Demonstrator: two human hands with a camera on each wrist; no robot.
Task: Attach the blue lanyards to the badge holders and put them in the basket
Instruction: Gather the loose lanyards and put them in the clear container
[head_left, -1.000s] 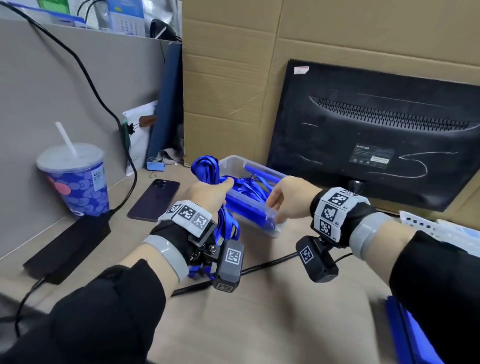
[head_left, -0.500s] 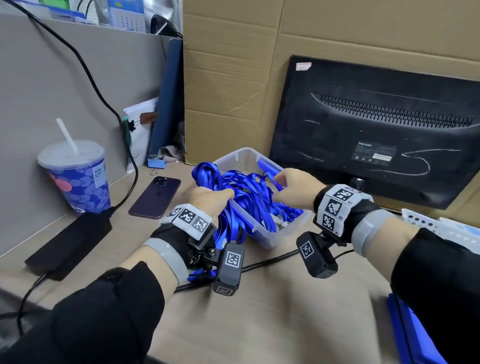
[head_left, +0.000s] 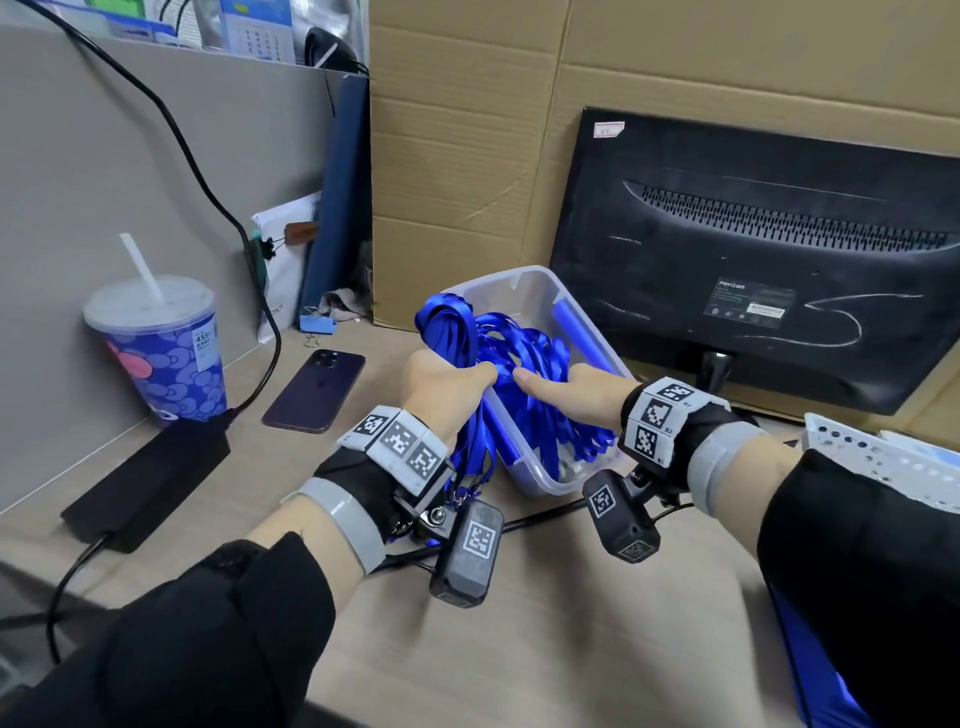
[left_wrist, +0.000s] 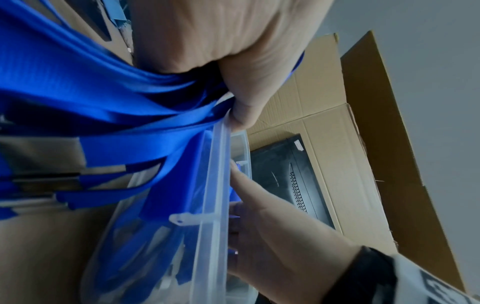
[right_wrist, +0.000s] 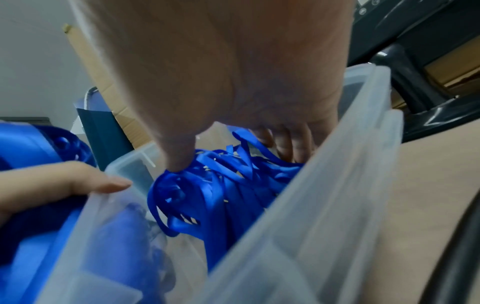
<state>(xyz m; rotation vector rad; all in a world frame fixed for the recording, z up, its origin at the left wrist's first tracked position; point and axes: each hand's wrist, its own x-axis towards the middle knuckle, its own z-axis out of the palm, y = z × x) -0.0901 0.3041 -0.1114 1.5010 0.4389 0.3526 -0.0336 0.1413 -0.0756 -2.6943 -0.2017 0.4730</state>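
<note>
A thick bundle of glossy blue ribbon lanyards (head_left: 470, 332) is clenched in the left hand (head_left: 441, 387), fingers curled tight round the flat straps; loops rise above the fist and the tails hang down past the wrist over the near left wall of a clear plastic bin (head_left: 535, 480). In the left wrist view the straps (left_wrist: 109, 115) fan out smooth and satiny from the fist (left_wrist: 223, 49), whose thumb tip rests on the bin's frosted rim (left_wrist: 217, 185).

The right hand (head_left: 576, 397) reaches into the bin from the right, thumb stretched toward the left thumb, the two nearly touching. In the right wrist view its thumb (right_wrist: 176, 156) presses on a tangle of narrow blue ribbons (right_wrist: 223, 185) inside the translucent bin (right_wrist: 306, 195), and the fingers (right_wrist: 285, 142) curl down into the far side of the pile; whether they actually pinch a strap cannot be made out.

The bin sits on a pale wood-grain desk (head_left: 519, 623), just in front of the matte black back of a monitor (head_left: 769, 249). A white perforated basket (head_left: 883, 462) shows at the right edge. To the left lie a dark smartphone (head_left: 317, 389), a blue patterned paper cup (head_left: 166, 348) with a straw, and a black power brick (head_left: 150, 478). Corrugated cardboard (head_left: 467, 156) stands behind.
</note>
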